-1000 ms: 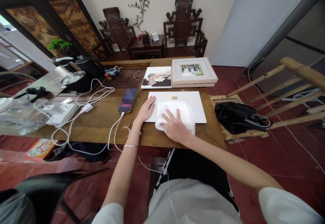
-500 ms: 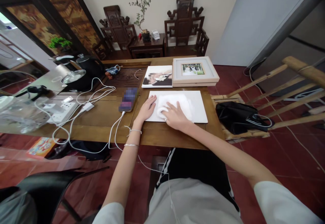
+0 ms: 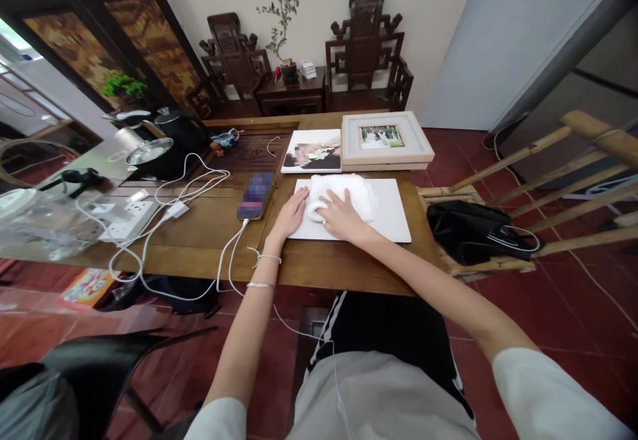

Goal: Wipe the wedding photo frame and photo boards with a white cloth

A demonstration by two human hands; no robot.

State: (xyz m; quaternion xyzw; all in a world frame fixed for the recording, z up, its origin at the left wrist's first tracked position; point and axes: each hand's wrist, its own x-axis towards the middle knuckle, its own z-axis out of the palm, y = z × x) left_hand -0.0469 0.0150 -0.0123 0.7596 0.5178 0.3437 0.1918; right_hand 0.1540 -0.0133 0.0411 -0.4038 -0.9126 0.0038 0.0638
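A flat white panel [image 3: 389, 211] lies on the wooden table [image 3: 199, 240] in front of me. My left hand [image 3: 290, 214] rests flat on its left edge with the fingers stretched out. My right hand [image 3: 341, 217] presses down on a folded white cloth [image 3: 349, 191], which sits on the panel's far left part. The fingers lie spread over the cloth.
A framed photo [image 3: 383, 139] and a photo print [image 3: 312, 151] lie behind the panel. A phone [image 3: 255, 195] on a cable, a power strip [image 3: 124, 219], white cords, a kettle [image 3: 172, 135] and a lid crowd the left. A black bag [image 3: 468, 230] sits on a bamboo chair at right.
My right hand has pushed the white cloth away from me and leftwards across the panel, from its near middle to its far left part. My left hand stayed on the edge.
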